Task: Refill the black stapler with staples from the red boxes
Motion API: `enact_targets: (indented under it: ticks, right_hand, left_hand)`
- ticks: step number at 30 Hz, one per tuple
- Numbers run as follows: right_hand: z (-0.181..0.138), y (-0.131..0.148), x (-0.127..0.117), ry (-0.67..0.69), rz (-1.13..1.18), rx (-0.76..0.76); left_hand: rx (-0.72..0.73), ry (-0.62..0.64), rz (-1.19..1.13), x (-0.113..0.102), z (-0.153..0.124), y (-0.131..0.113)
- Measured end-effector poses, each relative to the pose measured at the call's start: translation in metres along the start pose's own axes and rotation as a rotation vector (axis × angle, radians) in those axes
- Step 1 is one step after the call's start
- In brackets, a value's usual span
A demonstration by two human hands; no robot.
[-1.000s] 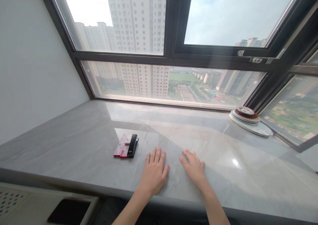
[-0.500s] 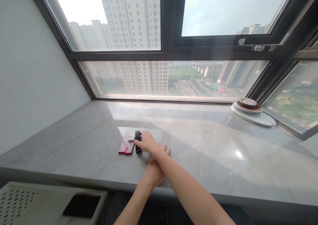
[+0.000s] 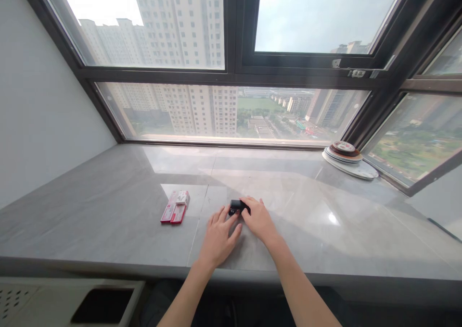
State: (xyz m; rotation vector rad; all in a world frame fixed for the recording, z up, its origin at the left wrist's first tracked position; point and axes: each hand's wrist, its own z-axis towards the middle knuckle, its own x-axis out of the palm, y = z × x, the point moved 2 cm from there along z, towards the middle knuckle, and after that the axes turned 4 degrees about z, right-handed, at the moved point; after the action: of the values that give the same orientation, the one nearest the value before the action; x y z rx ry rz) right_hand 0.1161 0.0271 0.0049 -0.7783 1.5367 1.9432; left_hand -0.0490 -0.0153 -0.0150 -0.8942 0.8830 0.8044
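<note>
While both forearms reach in from 6 o'clock, the hands meet over a grey stone window ledge (image 3: 108, 187), just beyond its front edge (image 3: 108, 265). Stone surface stretches from the hands toward 3 o'clock and on to the dark window frame (image 3: 166, 75) at 12. The right hand (image 3: 258, 217) is closed around the far-right part of a black stapler (image 3: 237, 205), which lies between the hands. The left hand (image 3: 218, 235) is spread wide, fingertips at the stapler's near-left end; whether they press on it cannot be told.

Near 10 o'clock, well apart from the stapler, flat red-and-white boxes (image 3: 173, 213) lie together, a smaller white box (image 3: 182, 198) at their far right; their contents cannot be seen. At 2 o'clock, stacked plates (image 3: 345, 159) sit by the corner window. Below the ledge, at 8, is a white perforated unit (image 3: 46, 293) with a black rectangle.
</note>
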Motion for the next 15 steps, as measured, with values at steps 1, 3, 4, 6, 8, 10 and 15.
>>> enact_targets:
  ticks: [1,3,4,6,8,10,15]
  right_hand:
    - [-0.003,0.001,0.003,-0.031,-0.004,0.012]
    - [-0.005,0.008,0.012,-0.110,-0.016,0.020]
    - [-0.005,0.013,0.016,-0.152,-0.025,0.021]
    - [-0.002,0.021,0.022,-0.220,-0.042,0.039]
    - [0.001,0.026,0.024,-0.261,-0.038,0.078]
    - [0.004,0.025,0.021,-0.304,0.007,0.132]
    - [0.007,0.004,0.001,-0.448,0.384,0.235]
  left_hand:
    - [0.021,0.026,0.028,0.003,0.000,-0.001]
    - [0.041,0.058,0.070,0.007,-0.002,-0.002]
    - [0.044,0.065,0.084,0.008,-0.002,-0.002]
    - [0.046,0.073,0.097,0.008,-0.003,-0.002]
    - [0.047,0.076,0.099,0.008,-0.003,-0.002]
    - [0.045,0.068,0.099,0.007,-0.002,-0.002]
    - [0.035,0.057,0.093,0.008,0.000,-0.001]
